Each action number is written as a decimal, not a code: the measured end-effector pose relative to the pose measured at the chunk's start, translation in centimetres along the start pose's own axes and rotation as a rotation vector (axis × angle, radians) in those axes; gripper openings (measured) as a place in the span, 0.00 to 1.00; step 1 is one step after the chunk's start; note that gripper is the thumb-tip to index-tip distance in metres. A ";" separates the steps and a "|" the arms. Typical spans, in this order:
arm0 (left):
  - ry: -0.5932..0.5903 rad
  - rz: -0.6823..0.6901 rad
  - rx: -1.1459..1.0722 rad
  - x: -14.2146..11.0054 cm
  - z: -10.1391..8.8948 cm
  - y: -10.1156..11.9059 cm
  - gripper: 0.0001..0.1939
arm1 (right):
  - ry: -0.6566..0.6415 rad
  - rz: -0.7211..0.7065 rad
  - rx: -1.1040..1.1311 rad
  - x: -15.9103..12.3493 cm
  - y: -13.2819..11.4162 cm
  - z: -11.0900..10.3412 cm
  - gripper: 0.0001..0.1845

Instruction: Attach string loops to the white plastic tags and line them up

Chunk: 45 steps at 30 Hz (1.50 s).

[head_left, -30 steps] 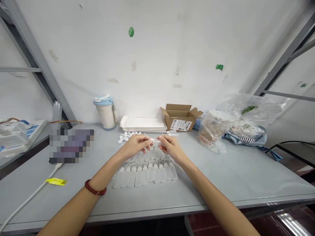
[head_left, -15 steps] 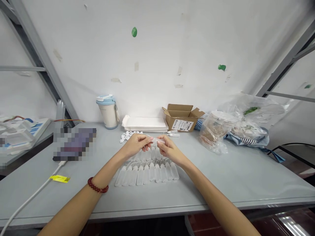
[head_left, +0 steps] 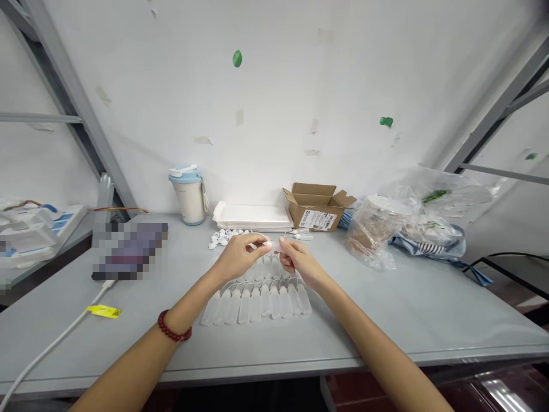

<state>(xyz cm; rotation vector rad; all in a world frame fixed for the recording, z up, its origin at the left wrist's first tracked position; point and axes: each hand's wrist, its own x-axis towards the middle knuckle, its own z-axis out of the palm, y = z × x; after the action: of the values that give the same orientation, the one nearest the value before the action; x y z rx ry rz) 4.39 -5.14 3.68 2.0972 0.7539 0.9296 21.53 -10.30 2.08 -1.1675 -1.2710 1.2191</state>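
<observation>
My left hand (head_left: 245, 254) is closed in a pinch, thumb and forefinger together on a small white cap (head_left: 269, 243). Facing it, my right hand (head_left: 299, 260) grips a small translucent plastic bottle (head_left: 277, 246), mostly covered by the fingers. Cap and bottle are at the same height, close together; whether they touch is hard to see. Below the hands, rows of similar translucent bottles (head_left: 243, 307) with thin looped straps lie on the grey table (head_left: 343, 320). Behind my left hand is a pile of white caps (head_left: 223, 236).
Along the wall stand a blue-lidded cup (head_left: 187, 195), a stack of white trays (head_left: 252, 216) and an open cardboard box (head_left: 319, 209). Two more bottles (head_left: 302, 236) lie before the box. Plastic bags (head_left: 377, 229) are at right; a cable (head_left: 55, 343) crosses the left side.
My left hand has shifted slightly right, its fingers now on the white cap. My right hand has turned a little, thumb up, still holding the bottle.
</observation>
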 end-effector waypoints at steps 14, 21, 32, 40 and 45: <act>-0.094 -0.252 -0.228 0.4 0.2 -0.9 0.25 | 0.182 -0.165 -0.093 0.2 0.1 -0.4 0.24; -0.059 -0.125 -0.126 0.2 0.3 -0.5 0.13 | 0.219 -0.175 -0.205 0.1 0.6 -0.4 0.26; -0.111 -0.184 -0.145 0.3 0.2 -0.7 0.23 | 0.235 -0.203 -0.163 -0.1 0.2 -0.1 0.25; -0.087 -0.143 -0.097 0.2 0.2 -0.6 0.22 | 0.230 -0.201 -0.177 -0.1 0.4 0.1 0.26; -0.035 -0.029 0.020 0.0 0.1 -0.4 0.15 | 0.240 -0.189 -0.151 -0.2 0.2 0.2 0.26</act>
<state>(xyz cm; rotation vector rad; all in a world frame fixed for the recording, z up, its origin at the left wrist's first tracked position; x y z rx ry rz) 4.37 -4.92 3.31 2.1094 0.7768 0.8709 21.38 -10.50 1.88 -1.2310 -1.2737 0.8305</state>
